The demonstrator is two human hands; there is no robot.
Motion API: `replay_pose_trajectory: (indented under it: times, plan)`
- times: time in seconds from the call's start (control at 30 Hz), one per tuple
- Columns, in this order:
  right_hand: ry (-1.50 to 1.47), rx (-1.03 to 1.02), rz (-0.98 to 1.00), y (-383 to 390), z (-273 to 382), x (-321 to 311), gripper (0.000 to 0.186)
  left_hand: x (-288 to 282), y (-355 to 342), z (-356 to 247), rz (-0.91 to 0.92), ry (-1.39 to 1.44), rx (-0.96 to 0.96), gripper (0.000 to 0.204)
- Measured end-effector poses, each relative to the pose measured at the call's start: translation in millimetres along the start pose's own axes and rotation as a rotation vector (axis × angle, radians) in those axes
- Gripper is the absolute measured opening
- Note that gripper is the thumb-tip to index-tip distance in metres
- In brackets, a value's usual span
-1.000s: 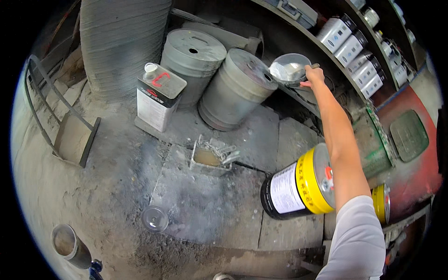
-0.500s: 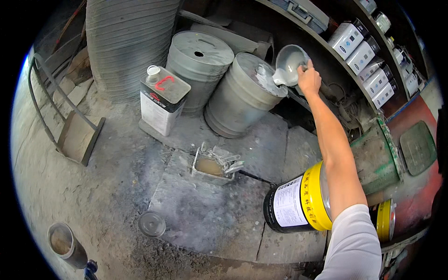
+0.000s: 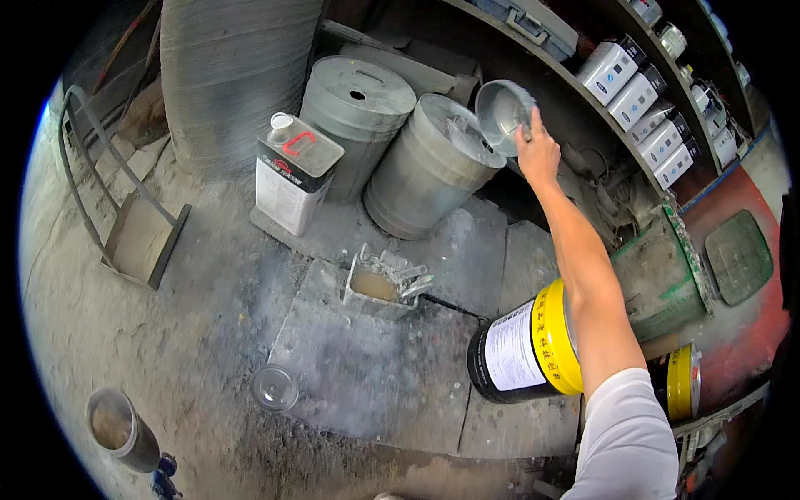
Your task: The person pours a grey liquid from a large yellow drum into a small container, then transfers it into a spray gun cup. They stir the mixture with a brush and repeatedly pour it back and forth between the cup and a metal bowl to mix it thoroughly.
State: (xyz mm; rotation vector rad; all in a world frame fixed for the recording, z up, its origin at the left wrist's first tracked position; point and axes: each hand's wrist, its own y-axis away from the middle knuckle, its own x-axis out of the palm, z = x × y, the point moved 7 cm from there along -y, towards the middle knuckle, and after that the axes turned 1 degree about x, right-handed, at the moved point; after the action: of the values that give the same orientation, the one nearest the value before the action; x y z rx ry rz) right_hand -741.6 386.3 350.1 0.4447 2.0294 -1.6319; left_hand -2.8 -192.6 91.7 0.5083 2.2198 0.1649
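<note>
My right hand (image 3: 537, 150) grips a grey, round pot (image 3: 502, 110) by its side nearest me, holding it tipped on its side over the top of the right grey metal drum (image 3: 433, 167). The pot's inside looks mostly emptied. A pale, shiny patch lies on that drum's lid. Beside it stands a second grey drum (image 3: 354, 133) with a hole in its top. A rectangular tin (image 3: 290, 204) with a white cap and red handle stands in front of them. My left hand is not in view.
A tray of tools and murky liquid (image 3: 375, 283), a clear lid (image 3: 275, 387), a cylindrical container (image 3: 117, 429), a metal dustpan (image 3: 137, 237), a yellow-banded drum (image 3: 508, 350), a green bin (image 3: 650, 267) and shelves of tins (image 3: 633, 100) surround the drums.
The pot has tilted from nearly level to on its side. Pale liquid poured from it half a second ago; now less shows inside and at its lip.
</note>
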Motion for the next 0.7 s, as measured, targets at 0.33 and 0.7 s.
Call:
replay_pose_trajectory:
  times: [0.33, 0.7]
  plan:
    - [-1.431, 1.073, 0.276, 106, 41, -86, 0.041, 23, -55, 57, 0.184, 0.280, 0.245, 0.017]
    - [-1.336, 1.465, 0.912, 428, 179, -132, 0.031, 68, -34, -11, 0.467, 0.251, 0.452, 0.014]
